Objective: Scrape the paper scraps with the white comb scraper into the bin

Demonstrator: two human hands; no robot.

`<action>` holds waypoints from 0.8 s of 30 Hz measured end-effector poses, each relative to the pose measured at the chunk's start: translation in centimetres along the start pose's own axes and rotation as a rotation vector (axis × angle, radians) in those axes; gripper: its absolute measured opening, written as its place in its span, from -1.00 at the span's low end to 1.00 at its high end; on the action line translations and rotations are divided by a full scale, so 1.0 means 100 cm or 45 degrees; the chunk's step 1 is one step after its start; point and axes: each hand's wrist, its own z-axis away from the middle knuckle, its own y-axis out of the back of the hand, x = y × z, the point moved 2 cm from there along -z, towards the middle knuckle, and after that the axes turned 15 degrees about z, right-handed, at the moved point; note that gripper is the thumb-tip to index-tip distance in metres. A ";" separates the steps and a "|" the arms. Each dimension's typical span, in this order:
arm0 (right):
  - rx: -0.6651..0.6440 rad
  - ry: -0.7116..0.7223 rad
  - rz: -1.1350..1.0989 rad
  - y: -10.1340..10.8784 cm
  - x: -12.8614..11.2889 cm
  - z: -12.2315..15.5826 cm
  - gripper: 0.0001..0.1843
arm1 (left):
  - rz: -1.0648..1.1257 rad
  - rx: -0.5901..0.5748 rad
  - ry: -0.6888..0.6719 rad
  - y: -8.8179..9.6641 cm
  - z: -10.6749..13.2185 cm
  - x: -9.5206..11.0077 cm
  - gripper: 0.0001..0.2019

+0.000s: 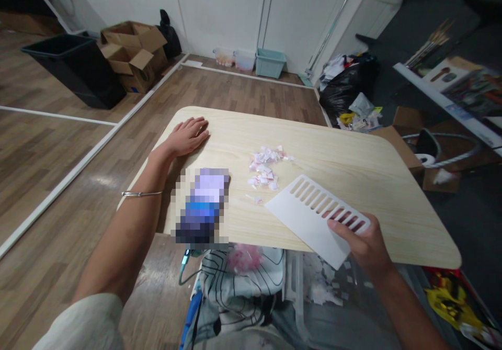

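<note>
My right hand (368,243) grips a flat white plastic scraper (309,222) by its slotted edge, thumb on top and fingers behind the slots. The scraper's long plain edge faces a small heap of torn white and pinkish paper scraps (265,164) on the pale wooden table (337,156), a short gap apart. My left hand (190,134) lies palm down near the table's far left corner, fingers stretched out, holding nothing. Between my left forearm and the scraps lies a phone-like device (206,203), its screen blurred out, with a cable (183,266) running below it.
A clear plastic bin (300,297) with paper bits stands under the table's near edge, beside patterned cloth (243,279) on my lap. On the floor are a black bin (78,70), cardboard boxes (135,52), a teal tub (270,63) and black bags (349,83). A shelf (451,104) stands right.
</note>
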 end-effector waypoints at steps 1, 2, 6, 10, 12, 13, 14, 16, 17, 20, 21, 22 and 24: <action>0.023 -0.009 -0.003 0.001 0.000 0.001 -0.85 | 0.001 0.001 -0.002 0.000 0.000 0.000 -0.14; 0.050 -0.024 -0.011 0.001 0.000 0.002 -0.85 | 0.002 0.002 -0.005 0.000 0.000 -0.001 -0.14; 0.170 -0.066 -0.047 -0.003 -0.006 0.004 -0.84 | 0.002 0.005 -0.017 0.000 0.000 0.000 -0.12; 0.062 -0.007 0.003 -0.007 -0.013 -0.004 -0.86 | 0.001 0.009 -0.024 0.000 0.000 -0.002 -0.12; 0.035 0.026 0.020 -0.009 -0.014 -0.009 -0.85 | 0.001 0.010 -0.028 0.000 -0.001 -0.004 -0.13; 0.039 0.039 0.019 -0.011 -0.013 -0.012 -0.85 | 0.001 0.010 -0.029 0.000 -0.001 -0.004 -0.13; 0.055 0.054 0.012 -0.013 -0.013 -0.013 -0.83 | 0.001 0.010 -0.029 0.000 -0.001 -0.005 -0.13; 0.094 0.087 -0.017 -0.019 -0.011 -0.016 -0.80 | 0.002 0.007 -0.026 0.000 -0.001 -0.005 -0.13; 0.120 0.101 -0.033 -0.022 -0.010 -0.016 -0.78 | 0.001 0.004 -0.023 0.000 0.000 -0.004 -0.12; 0.147 0.110 -0.027 -0.030 -0.010 -0.016 -0.76 | -0.001 -0.004 -0.008 0.000 0.000 -0.002 -0.12; 0.148 0.098 -0.006 -0.031 -0.012 -0.016 -0.76 | -0.002 -0.006 -0.004 0.000 0.000 -0.001 -0.12; 0.140 0.087 0.016 -0.031 -0.013 -0.016 -0.76 | -0.002 -0.007 -0.001 0.000 0.001 -0.001 -0.12; 0.092 0.086 0.053 -0.031 -0.018 -0.017 -0.76 | 0.000 -0.008 0.003 0.000 0.001 0.001 -0.11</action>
